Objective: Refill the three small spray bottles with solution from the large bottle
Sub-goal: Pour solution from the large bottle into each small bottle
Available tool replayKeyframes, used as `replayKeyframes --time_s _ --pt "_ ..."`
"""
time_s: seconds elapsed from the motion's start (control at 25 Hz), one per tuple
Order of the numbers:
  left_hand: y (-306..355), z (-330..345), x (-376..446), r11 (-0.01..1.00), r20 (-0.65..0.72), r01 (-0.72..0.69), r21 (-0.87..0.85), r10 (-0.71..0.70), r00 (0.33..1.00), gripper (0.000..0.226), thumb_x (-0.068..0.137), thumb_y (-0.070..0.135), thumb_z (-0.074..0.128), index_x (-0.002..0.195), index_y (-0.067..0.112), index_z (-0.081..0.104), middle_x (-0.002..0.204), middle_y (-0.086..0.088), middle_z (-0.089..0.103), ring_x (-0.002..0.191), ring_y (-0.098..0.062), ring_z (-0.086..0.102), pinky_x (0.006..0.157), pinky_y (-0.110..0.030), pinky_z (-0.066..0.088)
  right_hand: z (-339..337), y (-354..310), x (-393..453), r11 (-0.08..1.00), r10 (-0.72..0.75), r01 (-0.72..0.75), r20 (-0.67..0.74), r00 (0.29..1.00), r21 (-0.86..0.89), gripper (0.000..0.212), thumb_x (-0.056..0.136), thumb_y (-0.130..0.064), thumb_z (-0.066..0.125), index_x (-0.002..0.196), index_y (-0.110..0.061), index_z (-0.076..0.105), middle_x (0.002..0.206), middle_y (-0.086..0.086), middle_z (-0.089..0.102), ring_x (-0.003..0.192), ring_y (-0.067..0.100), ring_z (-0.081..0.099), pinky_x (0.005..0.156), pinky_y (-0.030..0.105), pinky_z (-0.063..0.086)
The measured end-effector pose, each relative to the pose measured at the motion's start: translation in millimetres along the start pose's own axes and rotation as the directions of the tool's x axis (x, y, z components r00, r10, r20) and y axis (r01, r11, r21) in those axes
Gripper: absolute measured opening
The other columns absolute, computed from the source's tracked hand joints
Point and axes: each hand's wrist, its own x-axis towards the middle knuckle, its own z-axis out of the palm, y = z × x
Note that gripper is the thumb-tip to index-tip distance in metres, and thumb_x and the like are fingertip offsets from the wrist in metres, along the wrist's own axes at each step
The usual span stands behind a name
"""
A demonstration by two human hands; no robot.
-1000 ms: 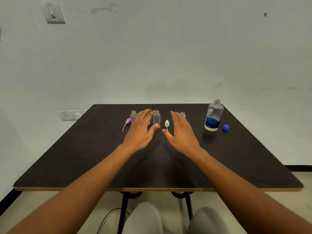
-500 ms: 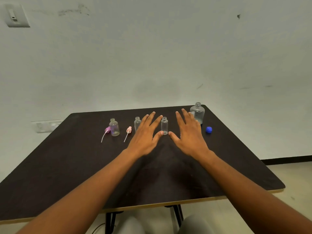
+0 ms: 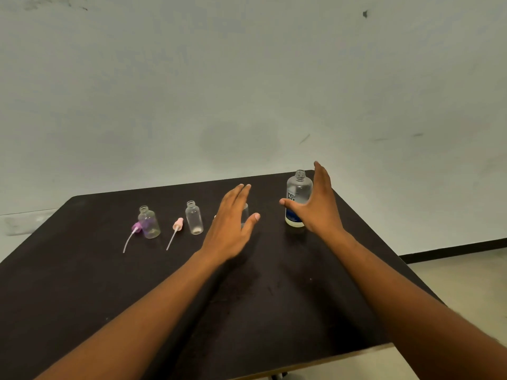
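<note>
The large clear bottle with a blue label stands uncapped at the table's far right. My right hand is spread around it, thumb in front, fingers straight behind. My left hand is open in front of the third small bottle, hiding most of it. Two other small clear bottles stand uncapped to the left: one beside a purple spray head, one beside a pink spray head.
The dark table runs to a right edge close behind the large bottle and a near edge at the bottom. A pale wall rises behind it. Light floor shows at the right.
My right hand has moved right and opened around the large bottle. My left hand shifted in front of the third small bottle. The view has swung left and down.
</note>
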Motion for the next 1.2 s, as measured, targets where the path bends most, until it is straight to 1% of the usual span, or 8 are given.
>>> replayKeyframes --time_s 0.2,0.32,0.44,0.56,0.76,0.84,0.96,1.2 --pt "-6.0 13.2 15.6 0.996 -0.082 0.016 -0.088 -0.023 0.996 0.073 0.100 0.045 0.056 0.161 0.034 0.017 0.169 0.008 0.019 0.155 -0.007 0.012 0.121 -0.030 0.018 18.9 19.7 21.6 0.953 0.201 -0.206 0.044 0.979 0.221 0.139 0.057 -0.054 0.095 0.163 -0.023 0.010 0.169 0.003 0.021 0.154 0.025 0.025 0.122 0.047 0.030" --pt "-6.8 19.1 23.8 0.977 -0.121 0.100 -0.191 -0.125 0.985 0.076 0.097 0.049 0.059 0.160 0.036 0.018 0.167 0.008 0.022 0.152 -0.007 0.020 0.113 -0.023 0.020 30.9 29.6 27.7 0.914 0.245 -0.258 0.079 0.966 0.312 0.133 0.057 -0.050 0.097 0.161 -0.023 0.017 0.163 0.003 0.034 0.148 0.025 0.037 0.117 0.047 0.039" --pt "-10.0 24.5 32.2 0.928 -0.148 0.190 -0.320 -0.247 0.958 0.082 0.094 0.046 0.067 0.160 0.030 0.022 0.165 0.006 0.030 0.150 -0.011 0.030 0.117 -0.032 0.030 41.4 36.5 30.6 0.882 0.255 -0.272 0.096 0.962 0.385 0.111 0.060 -0.039 0.098 0.151 -0.023 0.037 0.146 0.000 0.053 0.132 0.019 0.052 0.110 0.042 0.048" --pt "-14.5 27.6 38.2 0.896 -0.135 0.246 -0.369 -0.314 0.940 0.087 0.090 0.043 0.073 0.160 0.025 0.023 0.160 0.005 0.037 0.146 -0.011 0.037 0.111 -0.028 0.032 46.4 39.6 33.8 0.876 0.259 -0.267 0.075 0.963 0.401 0.078 0.064 -0.029 0.095 0.133 -0.024 0.056 0.119 -0.006 0.066 0.109 0.012 0.064 0.096 0.036 0.056" --pt "-17.4 32.0 44.9 0.822 -0.074 0.361 -0.441 -0.434 0.898 0.091 0.083 0.042 0.081 0.157 0.024 0.029 0.151 0.004 0.046 0.136 -0.014 0.045 0.103 -0.030 0.044 49.3 39.0 34.6 0.876 0.268 -0.267 0.056 0.962 0.402 0.056 0.065 -0.027 0.088 0.116 -0.029 0.063 0.103 -0.011 0.070 0.097 0.010 0.068 0.082 0.029 0.057" --pt "-16.3 33.8 46.6 0.798 -0.057 0.402 -0.449 -0.474 0.878 0.085 0.082 0.039 0.083 0.152 0.023 0.037 0.143 0.004 0.052 0.128 -0.017 0.053 0.096 -0.039 0.056 50.2 38.8 34.7 0.875 0.271 -0.268 0.051 0.961 0.403 0.056 0.065 -0.026 0.087 0.116 -0.028 0.064 0.104 -0.009 0.071 0.098 0.012 0.069 0.083 0.031 0.057" --pt "-14.3 38.2 51.1 0.768 -0.023 0.460 -0.445 -0.524 0.851 0.067 0.081 0.029 0.085 0.139 0.021 0.052 0.128 0.003 0.062 0.114 -0.020 0.062 0.092 -0.048 0.060 50.7 39.3 35.1 0.873 0.286 -0.279 0.043 0.957 0.401 0.058 0.064 -0.026 0.086 0.118 -0.025 0.065 0.106 -0.007 0.072 0.099 0.015 0.069 0.088 0.036 0.059" --pt "-9.7 45.4 53.8 0.734 -0.003 0.499 -0.460 -0.563 0.826 0.019 0.085 0.014 0.080 0.096 0.026 0.070 0.094 0.004 0.075 0.091 -0.016 0.072 0.086 -0.047 0.062 51.9 38.8 34.7 0.875 0.297 -0.286 0.035 0.954 0.391 0.062 0.062 -0.030 0.086 0.120 -0.023 0.065 0.108 -0.006 0.072 0.101 0.016 0.069 0.089 0.038 0.059"
